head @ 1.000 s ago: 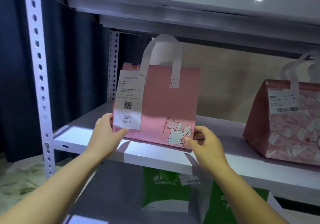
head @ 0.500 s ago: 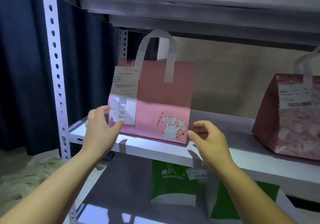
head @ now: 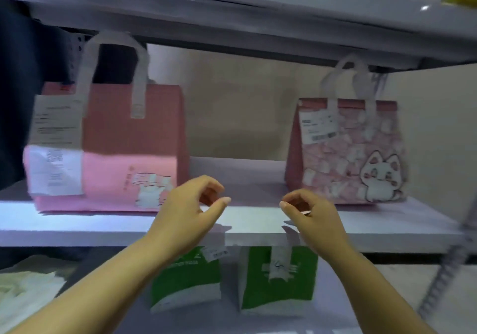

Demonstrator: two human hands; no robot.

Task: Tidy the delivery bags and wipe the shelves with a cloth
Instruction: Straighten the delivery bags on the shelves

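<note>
A plain pink delivery bag (head: pixel 124 148) with white handles and a paper receipt stands upright at the left of the white middle shelf (head: pixel 247 224). A second pink bag (head: pixel 353 153), patterned with a cat drawing, stands at the shelf's right. Between the two bags, in front of the shelf edge, hover my left hand (head: pixel 191 209) and my right hand (head: pixel 313 213). Both have loosely curled fingers and hold nothing. Neither hand touches a bag. No cloth is in view.
Two green and white bags (head: pixel 185 277) (head: pixel 278 277) stand on the lower shelf under my hands. An upper shelf (head: pixel 232 16) hangs close above the bag handles. A perforated metal post (head: pixel 446 269) runs down the right side. A dark curtain is at the left.
Both hands let go of the plain pink bag and moved right, to the gap between the two bags. The view swung right, bringing the cat bag fully into sight.
</note>
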